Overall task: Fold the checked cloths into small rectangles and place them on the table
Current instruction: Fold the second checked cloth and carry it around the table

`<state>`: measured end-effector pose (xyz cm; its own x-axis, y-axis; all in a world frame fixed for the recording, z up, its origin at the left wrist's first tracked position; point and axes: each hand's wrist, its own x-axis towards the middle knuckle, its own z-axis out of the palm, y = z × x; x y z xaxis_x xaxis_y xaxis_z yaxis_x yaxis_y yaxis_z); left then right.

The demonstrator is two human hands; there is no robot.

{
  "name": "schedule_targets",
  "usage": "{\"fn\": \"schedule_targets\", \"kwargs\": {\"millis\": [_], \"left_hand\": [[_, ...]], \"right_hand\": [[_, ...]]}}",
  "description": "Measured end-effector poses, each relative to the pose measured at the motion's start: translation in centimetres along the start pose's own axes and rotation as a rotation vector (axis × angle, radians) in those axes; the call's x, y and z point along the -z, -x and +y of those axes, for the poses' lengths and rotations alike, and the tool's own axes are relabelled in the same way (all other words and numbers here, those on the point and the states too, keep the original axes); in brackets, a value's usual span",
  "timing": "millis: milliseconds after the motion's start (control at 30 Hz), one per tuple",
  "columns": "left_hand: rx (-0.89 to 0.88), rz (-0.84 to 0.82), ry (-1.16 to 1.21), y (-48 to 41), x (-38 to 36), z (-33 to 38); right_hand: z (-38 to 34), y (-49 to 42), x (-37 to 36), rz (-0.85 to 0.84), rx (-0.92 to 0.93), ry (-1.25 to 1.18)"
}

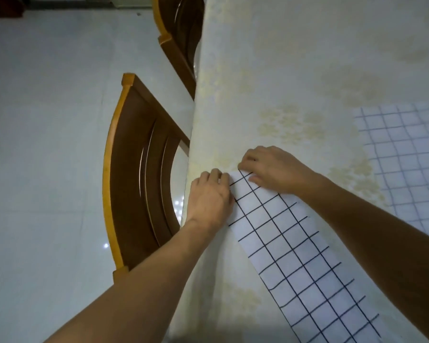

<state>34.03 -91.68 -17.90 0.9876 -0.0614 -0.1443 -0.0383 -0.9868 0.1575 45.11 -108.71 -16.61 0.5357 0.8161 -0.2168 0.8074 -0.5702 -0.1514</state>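
A white cloth with a black check (300, 263) lies on the table as a long narrow strip that runs from the bottom right up to the table's left edge. My left hand (209, 196) pinches the near corner of its far end. My right hand (270, 169) pinches the other corner of that end, fingers curled on the cloth. A second checked cloth (406, 154) lies spread flat at the right edge of view, apart from both hands.
The table (295, 70) wears a pale cream cloth with a faint floral pattern. Two brown wooden chairs with yellow rims (134, 169) (181, 38) stand pushed against its left side. Pale floor tiles (47, 120) fill the left.
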Motion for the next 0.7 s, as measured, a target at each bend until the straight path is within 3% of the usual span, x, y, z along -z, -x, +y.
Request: {"fn": "schedule_targets", "kwargs": {"millis": [500,700], "left_hand": [[0.16,-0.121,0.032,-2.6,0.1,1.3],[0.171,-0.182,0.099,-3.2,0.2,1.0]], "right_hand": [[1.2,-4.6,1.0,-0.308,0.074,-0.104],[1.1,-4.9,1.2,-0.392,0.114,-0.024]]}}
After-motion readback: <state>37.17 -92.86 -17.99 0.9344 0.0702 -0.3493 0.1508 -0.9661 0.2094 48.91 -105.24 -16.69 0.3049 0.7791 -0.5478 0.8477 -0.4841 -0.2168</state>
